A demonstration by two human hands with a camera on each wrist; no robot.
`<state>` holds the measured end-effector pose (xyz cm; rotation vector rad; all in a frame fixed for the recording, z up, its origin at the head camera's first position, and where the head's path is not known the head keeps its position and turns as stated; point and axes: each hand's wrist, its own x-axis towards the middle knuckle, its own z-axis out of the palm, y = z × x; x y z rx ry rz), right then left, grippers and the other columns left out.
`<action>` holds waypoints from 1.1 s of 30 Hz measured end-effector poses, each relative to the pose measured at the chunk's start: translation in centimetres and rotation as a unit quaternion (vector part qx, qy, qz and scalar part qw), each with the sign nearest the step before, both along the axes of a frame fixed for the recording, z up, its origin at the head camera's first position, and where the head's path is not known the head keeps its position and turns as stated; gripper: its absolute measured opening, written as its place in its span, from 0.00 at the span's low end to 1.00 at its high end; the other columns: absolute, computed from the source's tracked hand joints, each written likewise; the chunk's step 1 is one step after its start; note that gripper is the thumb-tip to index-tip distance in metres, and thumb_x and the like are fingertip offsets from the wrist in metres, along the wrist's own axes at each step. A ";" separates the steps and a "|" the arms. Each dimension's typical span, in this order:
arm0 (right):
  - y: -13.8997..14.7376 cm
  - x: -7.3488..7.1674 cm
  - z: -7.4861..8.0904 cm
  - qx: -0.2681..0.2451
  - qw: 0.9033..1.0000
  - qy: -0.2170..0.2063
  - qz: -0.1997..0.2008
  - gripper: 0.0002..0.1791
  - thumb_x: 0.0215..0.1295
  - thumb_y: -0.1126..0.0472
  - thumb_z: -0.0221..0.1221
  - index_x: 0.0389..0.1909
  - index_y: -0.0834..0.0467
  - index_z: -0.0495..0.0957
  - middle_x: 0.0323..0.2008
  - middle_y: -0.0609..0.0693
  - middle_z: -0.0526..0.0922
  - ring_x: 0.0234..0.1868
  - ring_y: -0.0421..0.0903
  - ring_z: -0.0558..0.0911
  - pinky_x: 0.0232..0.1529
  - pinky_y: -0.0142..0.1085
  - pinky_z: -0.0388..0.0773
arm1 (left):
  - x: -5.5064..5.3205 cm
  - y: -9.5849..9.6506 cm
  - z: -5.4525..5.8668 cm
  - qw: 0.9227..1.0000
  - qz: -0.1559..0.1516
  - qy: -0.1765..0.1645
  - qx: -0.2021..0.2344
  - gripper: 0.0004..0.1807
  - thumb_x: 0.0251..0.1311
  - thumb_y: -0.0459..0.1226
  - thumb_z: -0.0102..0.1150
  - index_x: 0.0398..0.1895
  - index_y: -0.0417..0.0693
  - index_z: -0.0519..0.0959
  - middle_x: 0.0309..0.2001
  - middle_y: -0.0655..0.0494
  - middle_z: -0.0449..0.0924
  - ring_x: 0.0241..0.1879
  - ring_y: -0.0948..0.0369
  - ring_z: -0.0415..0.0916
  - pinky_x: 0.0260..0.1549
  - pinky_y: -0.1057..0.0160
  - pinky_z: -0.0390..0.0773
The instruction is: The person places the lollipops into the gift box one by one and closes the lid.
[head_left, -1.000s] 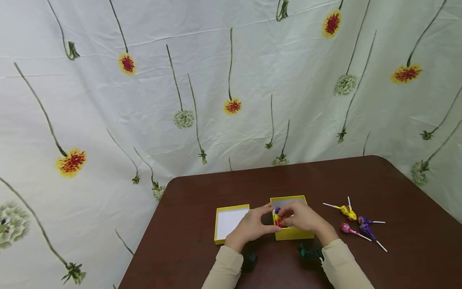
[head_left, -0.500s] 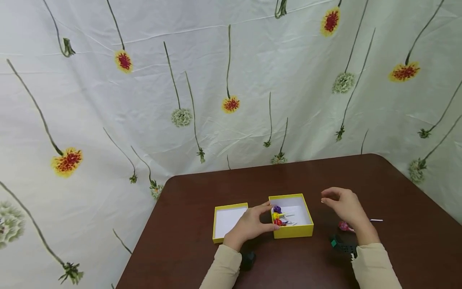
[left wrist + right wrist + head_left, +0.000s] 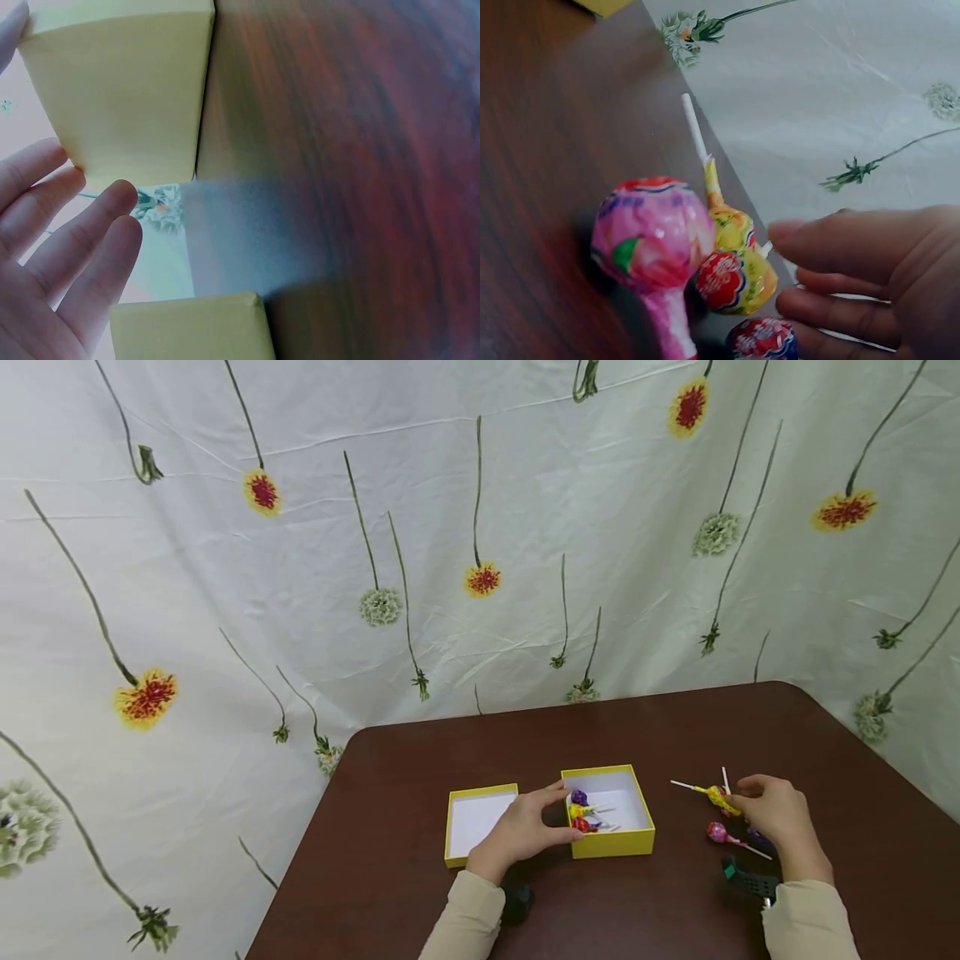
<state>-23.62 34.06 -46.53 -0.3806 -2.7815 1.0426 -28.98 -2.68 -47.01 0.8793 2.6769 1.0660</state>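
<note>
My left hand (image 3: 521, 831) spans the left side of an open yellow box (image 3: 613, 845), thumb at the near corner and index finger at the far one. Purple, yellow and red lollipops (image 3: 581, 826) lie along its left wall, sticks pointing right. My right hand (image 3: 776, 814) reaches yellow lollipops (image 3: 718, 797) on the table's right. In the right wrist view, the thumb and fingers are parted beside a yellow lollipop (image 3: 754, 281), nothing between them. A pink lollipop (image 3: 717, 832) lies nearer, and a purple lollipop (image 3: 759, 839) is partly hidden by the hand.
The box's yellow lid (image 3: 480, 818), white inside, lies left of the box on the dark brown table (image 3: 622, 910). A flower-print cloth (image 3: 450, 485) hangs behind the table. Each wrist carries a black device (image 3: 750, 881).
My right hand has left the box and moved right to the yellow lollipops, uncovering the lollipops in the box. My left hand keeps its place at the box.
</note>
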 end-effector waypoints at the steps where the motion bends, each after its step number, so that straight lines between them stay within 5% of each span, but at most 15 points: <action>1: 0.1 0.0 -0.1 -0.002 1.000 -0.008 0.002 0.26 0.65 0.57 0.63 0.52 0.76 0.75 0.45 0.74 0.81 0.40 0.63 0.80 0.37 0.50 0.80 | 0.0 0.0 0.0 1.000 -0.001 0.001 -0.001 0.40 0.56 0.53 0.71 0.71 0.51 0.71 0.75 0.56 0.65 0.73 0.50 0.65 0.69 0.47 0.69; 14: -0.3 -0.3 -0.7 -0.001 1.000 -0.022 0.007 0.20 0.62 0.61 0.65 0.46 0.75 0.78 0.39 0.71 0.82 0.37 0.60 0.79 0.29 0.39 0.75 | 0.2 0.0 0.4 1.000 0.000 0.001 0.002 0.40 0.57 0.53 0.71 0.71 0.50 0.71 0.75 0.55 0.64 0.73 0.50 0.64 0.68 0.46 0.69; 22: -0.7 0.0 -0.6 0.015 1.000 0.013 -0.006 0.19 0.65 0.60 0.62 0.48 0.73 0.78 0.43 0.73 0.82 0.45 0.72 0.76 0.45 0.61 0.62 | 0.2 0.0 0.4 1.000 0.000 0.004 0.000 0.40 0.57 0.53 0.71 0.71 0.49 0.71 0.75 0.53 0.65 0.73 0.49 0.65 0.68 0.46 0.69; 30: -1.3 0.2 -0.1 0.005 0.998 0.057 -0.023 0.20 0.66 0.60 0.62 0.51 0.72 0.79 0.46 0.73 0.82 0.36 0.58 0.79 0.27 0.38 0.73 | 0.2 0.1 0.1 1.000 0.001 0.003 -0.003 0.40 0.57 0.53 0.71 0.71 0.50 0.71 0.75 0.54 0.65 0.73 0.49 0.65 0.68 0.45 0.69; 33: -1.6 0.1 -0.2 0.004 0.996 0.087 -0.022 0.18 0.65 0.62 0.62 0.50 0.71 0.80 0.45 0.72 0.82 0.36 0.58 0.80 0.29 0.38 0.73 | 0.1 0.1 0.1 1.000 0.002 0.001 -0.001 0.40 0.56 0.53 0.71 0.71 0.50 0.72 0.75 0.54 0.65 0.73 0.49 0.65 0.68 0.45 0.69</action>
